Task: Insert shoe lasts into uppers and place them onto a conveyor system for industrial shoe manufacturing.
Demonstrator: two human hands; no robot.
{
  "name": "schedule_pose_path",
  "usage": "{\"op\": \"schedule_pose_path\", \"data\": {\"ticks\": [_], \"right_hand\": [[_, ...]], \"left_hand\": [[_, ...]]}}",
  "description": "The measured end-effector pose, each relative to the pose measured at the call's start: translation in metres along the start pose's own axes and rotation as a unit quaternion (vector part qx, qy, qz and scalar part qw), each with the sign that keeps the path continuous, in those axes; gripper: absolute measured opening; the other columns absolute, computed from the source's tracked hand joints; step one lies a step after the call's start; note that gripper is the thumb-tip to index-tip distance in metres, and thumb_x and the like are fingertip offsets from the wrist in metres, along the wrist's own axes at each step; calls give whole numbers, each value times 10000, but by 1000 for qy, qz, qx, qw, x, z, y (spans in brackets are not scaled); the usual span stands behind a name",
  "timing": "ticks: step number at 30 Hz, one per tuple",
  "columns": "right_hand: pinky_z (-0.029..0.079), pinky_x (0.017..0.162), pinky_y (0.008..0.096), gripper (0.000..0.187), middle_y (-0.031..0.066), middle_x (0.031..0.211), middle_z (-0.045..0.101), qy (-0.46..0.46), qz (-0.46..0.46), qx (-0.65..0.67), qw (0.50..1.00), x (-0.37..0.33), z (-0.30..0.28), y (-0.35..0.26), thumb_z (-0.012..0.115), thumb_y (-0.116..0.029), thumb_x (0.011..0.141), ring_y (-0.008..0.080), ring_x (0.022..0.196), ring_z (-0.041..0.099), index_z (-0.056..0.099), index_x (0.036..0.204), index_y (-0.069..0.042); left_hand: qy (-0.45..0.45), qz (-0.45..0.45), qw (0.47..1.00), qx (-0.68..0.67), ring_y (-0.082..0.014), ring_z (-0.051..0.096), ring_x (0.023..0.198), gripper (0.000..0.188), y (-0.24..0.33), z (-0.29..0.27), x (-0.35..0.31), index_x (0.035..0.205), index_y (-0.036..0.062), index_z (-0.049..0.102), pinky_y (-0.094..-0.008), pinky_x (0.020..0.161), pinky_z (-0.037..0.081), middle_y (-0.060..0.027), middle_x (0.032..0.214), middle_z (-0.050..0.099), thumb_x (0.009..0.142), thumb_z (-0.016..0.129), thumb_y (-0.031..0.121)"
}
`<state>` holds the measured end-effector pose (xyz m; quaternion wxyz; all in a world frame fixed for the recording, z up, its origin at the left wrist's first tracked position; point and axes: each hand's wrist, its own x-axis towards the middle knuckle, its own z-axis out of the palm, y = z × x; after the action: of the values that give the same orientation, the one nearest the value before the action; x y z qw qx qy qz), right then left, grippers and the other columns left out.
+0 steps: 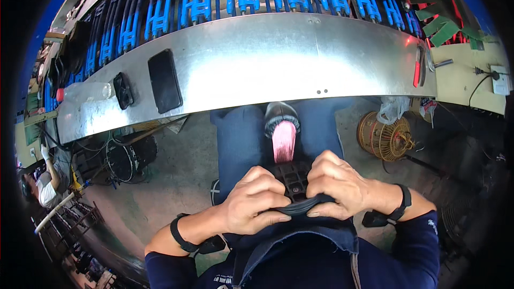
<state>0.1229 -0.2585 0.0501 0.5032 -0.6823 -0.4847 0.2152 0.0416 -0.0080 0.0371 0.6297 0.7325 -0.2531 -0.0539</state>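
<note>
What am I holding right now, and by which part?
A black curved piece: left hand grips its left side, right hand its right. Its full shape is hidden.

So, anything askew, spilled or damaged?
Possibly: the clear bottle at the left end of the metal table appears to lie on its side, as if tipped. No spill shows, nor clear damage to the held black strip.
</note>
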Motion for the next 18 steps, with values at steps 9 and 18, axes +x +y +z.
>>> {"op": "schedule_pose_path", "data": {"ticks": [9,18], "right_hand": [[483,687,397,338,152,948,534,132,222,59,964,44,-7,51,745,-142,875,289,813,555,504,1072,-10],[505,721,407,458,146,1046,498,192,286,-40,938,47,4,60,790,-195,844,309,877,602,505,1167,-40]], "left_hand": [[81,-210,970,-91,-185,538,767,229,-44,-35,55,1053,-7,627,-317,680,444,-101,904,583,868,746,53],[26,-158,961,225,-328,584,933,324,-58,-42,64,1122,-16,616,-378,782,489,-149,1021,585,845,726,111]]}}
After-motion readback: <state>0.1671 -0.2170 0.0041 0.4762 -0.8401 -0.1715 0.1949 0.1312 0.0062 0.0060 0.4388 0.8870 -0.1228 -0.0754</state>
